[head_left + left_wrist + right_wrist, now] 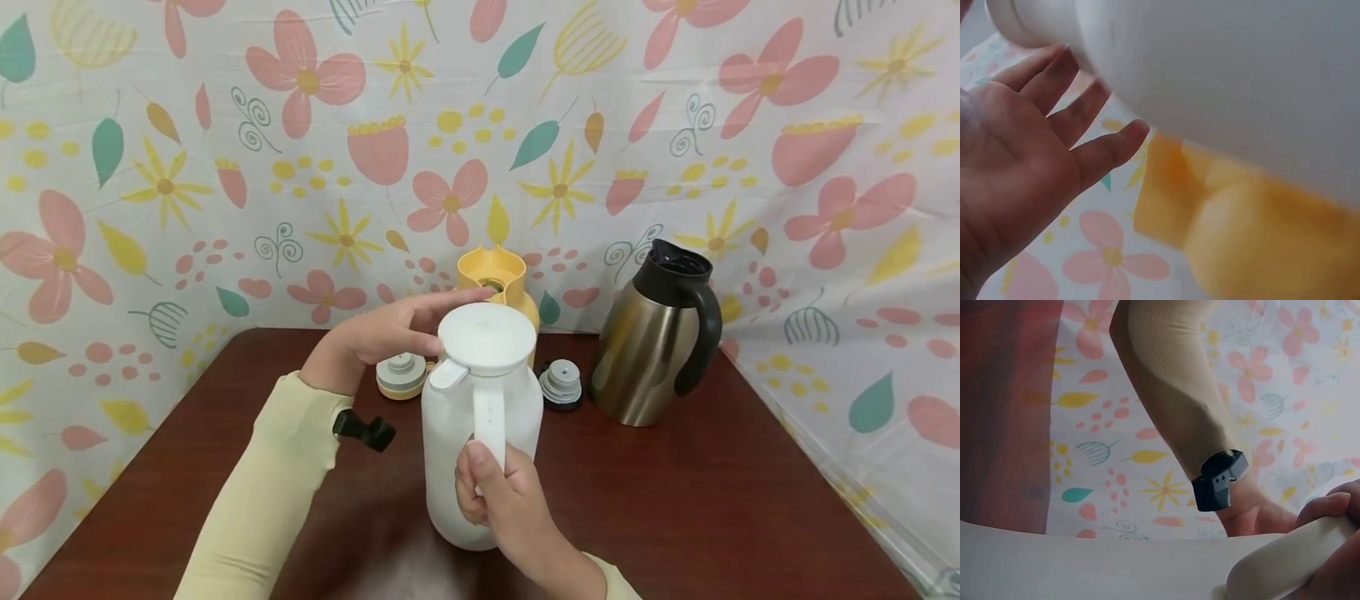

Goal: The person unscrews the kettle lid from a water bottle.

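Note:
A white thermos jug [450, 467] stands upright in the middle of the head view, its round white lid [487, 333] on top. My right hand [513, 508] grips the jug's handle [490, 412], thumb along the near side. Beside the lid, my left hand [378, 333] has its fingers stretched out behind it. In the left wrist view the spread fingers [1100, 153] reach along the jug's top, close to the lid and neck. The right wrist view shows the white handle [1288, 559] with fingers curled round it.
Behind the white jug stands a yellow jug [529, 310] with an open top. A grey-and-yellow stopper [401, 377] and a grey-and-black stopper [561, 385] lie on the dark red table [712, 500]. A steel jug [633, 358] with black handle stands right. Flowered cloth [315, 192] hangs behind.

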`<action>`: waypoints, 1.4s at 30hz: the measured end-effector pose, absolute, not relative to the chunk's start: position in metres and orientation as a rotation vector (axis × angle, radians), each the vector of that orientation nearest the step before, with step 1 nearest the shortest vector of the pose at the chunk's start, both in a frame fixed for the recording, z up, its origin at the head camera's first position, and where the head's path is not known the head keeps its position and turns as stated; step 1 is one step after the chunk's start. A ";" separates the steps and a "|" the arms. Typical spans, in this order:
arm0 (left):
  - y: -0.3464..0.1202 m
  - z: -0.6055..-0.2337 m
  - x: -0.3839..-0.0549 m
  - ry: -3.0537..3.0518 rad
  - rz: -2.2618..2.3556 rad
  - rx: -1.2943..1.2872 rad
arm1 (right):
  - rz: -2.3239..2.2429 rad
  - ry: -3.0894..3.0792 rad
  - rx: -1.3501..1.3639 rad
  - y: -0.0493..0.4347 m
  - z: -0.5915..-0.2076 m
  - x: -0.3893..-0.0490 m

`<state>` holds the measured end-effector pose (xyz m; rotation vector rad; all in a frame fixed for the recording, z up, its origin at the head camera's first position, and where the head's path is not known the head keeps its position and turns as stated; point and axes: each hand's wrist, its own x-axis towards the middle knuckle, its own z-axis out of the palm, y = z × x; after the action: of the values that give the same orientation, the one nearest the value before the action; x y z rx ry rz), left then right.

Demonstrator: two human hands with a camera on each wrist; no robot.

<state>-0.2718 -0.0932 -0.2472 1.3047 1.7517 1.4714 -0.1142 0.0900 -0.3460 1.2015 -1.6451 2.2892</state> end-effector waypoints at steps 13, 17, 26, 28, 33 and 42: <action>-0.074 -0.259 -0.197 2.269 1.786 0.920 | 2.267 -1.677 1.182 0.089 -0.347 -0.115; -0.065 -0.261 -0.178 2.465 1.826 0.792 | 2.271 -1.666 1.194 0.089 -0.345 -0.115; -0.077 -0.265 -0.199 2.240 1.861 0.960 | 2.239 -1.667 1.199 0.089 -0.345 -0.116; -0.082 -0.264 -0.216 2.037 1.856 1.040 | 2.244 -1.662 1.197 0.089 -0.345 -0.117; -0.086 -0.257 -0.254 1.738 1.706 1.199 | 2.282 -1.642 1.196 0.090 -0.344 -0.117; -0.074 -0.251 -0.247 1.844 1.675 1.173 | 2.301 -1.642 1.194 0.089 -0.344 -0.116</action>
<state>-0.2469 -0.0742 -0.2513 1.1727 1.8445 1.6749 -0.1157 0.0890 -0.3441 1.1943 -1.6415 2.3007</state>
